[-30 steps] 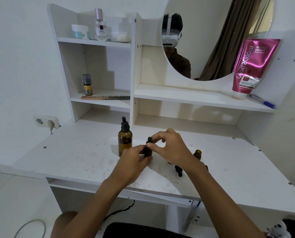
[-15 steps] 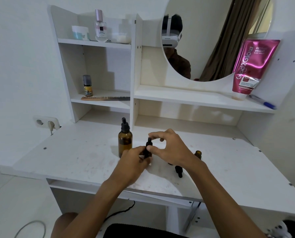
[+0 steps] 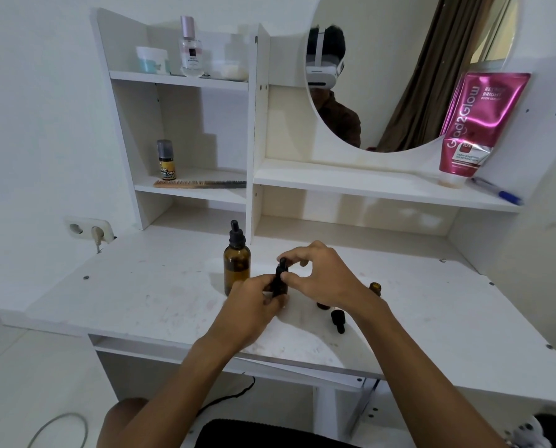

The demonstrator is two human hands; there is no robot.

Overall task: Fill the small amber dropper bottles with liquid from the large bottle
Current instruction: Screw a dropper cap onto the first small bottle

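- Hands meet at frame centre: the left hand grips the body of a small bottle, and the right hand pinches its black dropper cap between thumb and forefinger. Both hands are closed on this one bottle, which sits low over the desk.
- Risk: the bottle is small and mostly hidden by the fingers; a hard twist could slip it from the left grip, and if it holds liquid it would spill on the desk. I cannot tell how full it is.
- Loose dropper lies on the desk just right of centre, below the right wrist. A careless drop of the wrist could roll it toward the near edge.
- Open bottle stands uncapped behind the right wrist, close to it; another dark shape under the wrist may be a further bottle, too hidden to tell. A sweep of the right forearm would likely knock the open one over.
- Large bottle stands upright just left of the hands, dropper cap on, near the left knuckles. A left elbow swing could tip it.
- Shelves further back, upper half of frame, hold a comb, a pink tube and a pen; all are well apart from the work and block nothing.
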